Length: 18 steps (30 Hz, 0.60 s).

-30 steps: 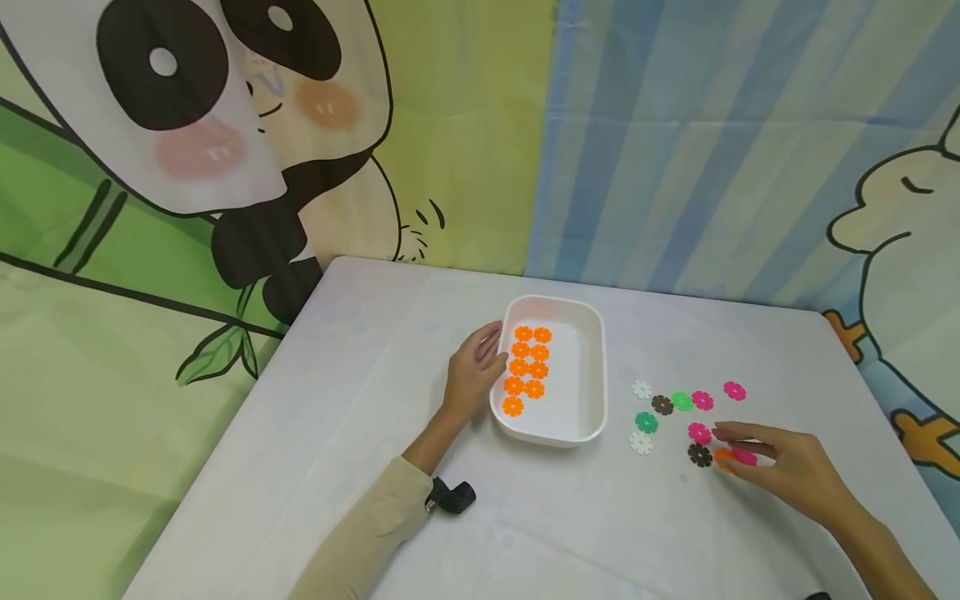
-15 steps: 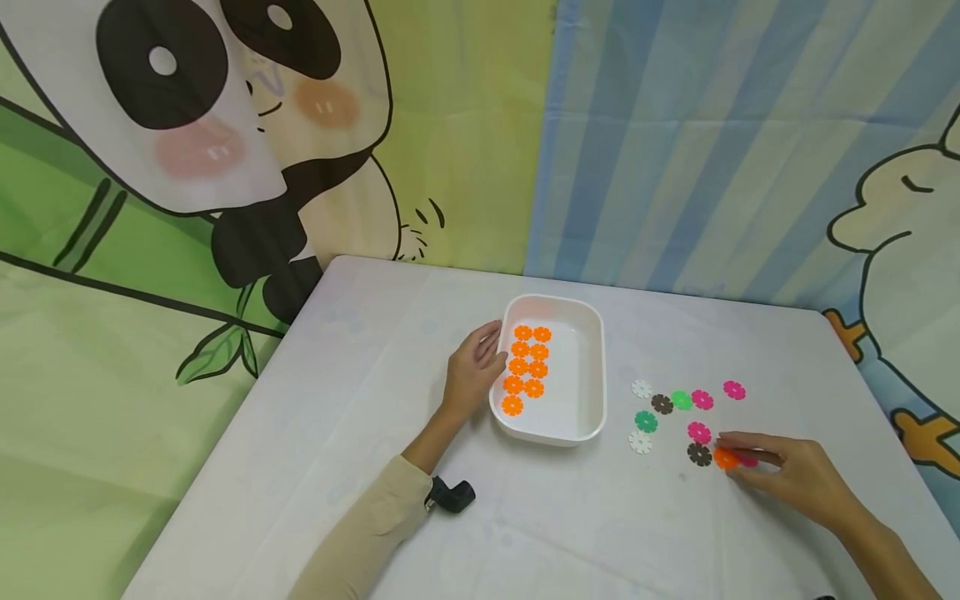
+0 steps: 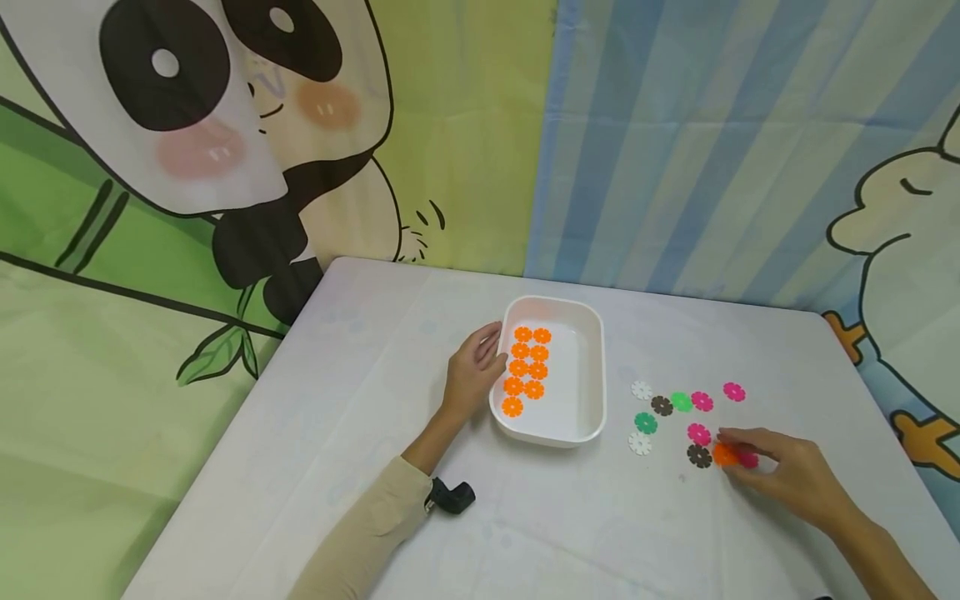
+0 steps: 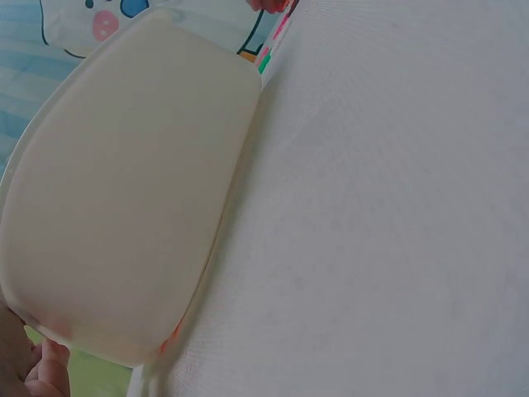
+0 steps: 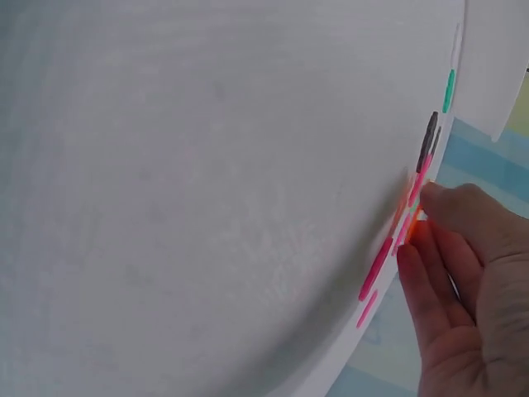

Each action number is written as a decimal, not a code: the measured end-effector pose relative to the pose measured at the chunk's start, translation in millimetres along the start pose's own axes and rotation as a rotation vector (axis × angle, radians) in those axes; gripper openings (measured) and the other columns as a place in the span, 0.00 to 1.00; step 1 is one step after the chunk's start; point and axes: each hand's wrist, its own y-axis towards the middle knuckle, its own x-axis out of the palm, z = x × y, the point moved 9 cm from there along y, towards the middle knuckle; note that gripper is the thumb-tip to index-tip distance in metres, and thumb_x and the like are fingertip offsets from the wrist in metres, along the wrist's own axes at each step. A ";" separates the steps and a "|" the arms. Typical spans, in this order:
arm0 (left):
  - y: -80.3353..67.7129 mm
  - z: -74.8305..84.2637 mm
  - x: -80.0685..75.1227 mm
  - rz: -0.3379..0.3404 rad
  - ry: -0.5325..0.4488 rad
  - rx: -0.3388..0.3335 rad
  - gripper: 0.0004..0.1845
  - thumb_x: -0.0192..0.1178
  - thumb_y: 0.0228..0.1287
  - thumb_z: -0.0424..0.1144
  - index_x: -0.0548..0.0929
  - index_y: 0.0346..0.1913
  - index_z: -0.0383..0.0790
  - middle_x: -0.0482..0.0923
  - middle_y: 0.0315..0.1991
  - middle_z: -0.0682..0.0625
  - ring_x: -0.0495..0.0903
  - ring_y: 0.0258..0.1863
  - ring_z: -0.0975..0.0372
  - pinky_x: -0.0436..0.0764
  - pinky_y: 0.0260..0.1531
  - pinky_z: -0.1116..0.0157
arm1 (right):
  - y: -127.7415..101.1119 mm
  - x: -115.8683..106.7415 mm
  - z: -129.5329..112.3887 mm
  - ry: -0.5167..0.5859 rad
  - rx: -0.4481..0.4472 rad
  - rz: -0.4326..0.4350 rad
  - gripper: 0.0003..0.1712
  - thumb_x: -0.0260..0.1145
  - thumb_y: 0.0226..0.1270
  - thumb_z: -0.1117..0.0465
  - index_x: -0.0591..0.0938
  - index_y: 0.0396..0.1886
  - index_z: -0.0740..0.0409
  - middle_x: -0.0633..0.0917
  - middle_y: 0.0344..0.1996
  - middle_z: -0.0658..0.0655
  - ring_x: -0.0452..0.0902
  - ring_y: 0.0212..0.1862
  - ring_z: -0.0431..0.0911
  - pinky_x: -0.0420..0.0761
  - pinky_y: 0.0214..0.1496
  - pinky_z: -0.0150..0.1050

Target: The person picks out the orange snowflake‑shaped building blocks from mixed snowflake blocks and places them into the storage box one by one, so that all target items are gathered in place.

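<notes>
A white tray [image 3: 592, 367] stands mid-table with several orange flower-shaped discs [image 3: 527, 367] in two rows along its left side. My left hand [image 3: 480, 358] rests with relaxed fingers against the tray's left wall; the left wrist view shows the tray's outer wall [image 4: 124, 207] and my left hand's fingertips [image 4: 33, 376] at the bottom corner. To the right, my right hand [image 3: 731, 450] pinches an orange disc [image 3: 722, 455] between thumb and index finger, low on the table. In the right wrist view, my right hand's fingertips [image 5: 430, 207] close on the orange disc [image 5: 411, 222].
Loose discs lie right of the tray: white [image 3: 642, 389], brown [image 3: 662, 405], green [image 3: 682, 401], pink [image 3: 733, 391], dark green [image 3: 646, 422] and a brown one [image 3: 699, 456] beside the orange one. A black camera [image 3: 452, 496] sits at my left wrist. Cartoon backdrops rise behind the table.
My right hand's fingers have curled in from lying over the orange disc to pinching it. The left hand and the tray have not moved.
</notes>
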 end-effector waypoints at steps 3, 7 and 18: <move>0.0 -1.6 -0.1 0.011 0.003 -0.010 0.26 0.59 0.61 0.20 0.68 0.62 0.19 0.69 0.62 0.27 0.70 0.63 0.40 0.75 0.59 0.53 | 2.0 -6.1 -6.3 0.037 -0.030 0.042 0.33 0.84 0.34 0.67 0.87 0.48 0.57 0.88 0.43 0.53 0.68 0.48 0.16 0.70 0.44 0.10; 0.0 -2.1 -0.6 0.018 0.002 -0.018 0.26 0.59 0.61 0.20 0.68 0.62 0.19 0.69 0.62 0.27 0.70 0.63 0.41 0.74 0.59 0.54 | 7.9 -10.2 -15.8 0.077 -0.035 0.052 0.32 0.84 0.36 0.67 0.86 0.49 0.57 0.88 0.43 0.54 0.65 0.50 0.13 0.77 0.40 0.16; 0.4 -2.5 0.3 0.014 -0.006 -0.008 0.26 0.59 0.61 0.20 0.68 0.62 0.20 0.69 0.63 0.28 0.70 0.63 0.42 0.74 0.59 0.56 | 41.5 -22.0 -51.4 0.131 -0.029 0.090 0.28 0.83 0.40 0.67 0.87 0.46 0.56 0.88 0.41 0.53 0.79 0.43 0.25 0.76 0.40 0.14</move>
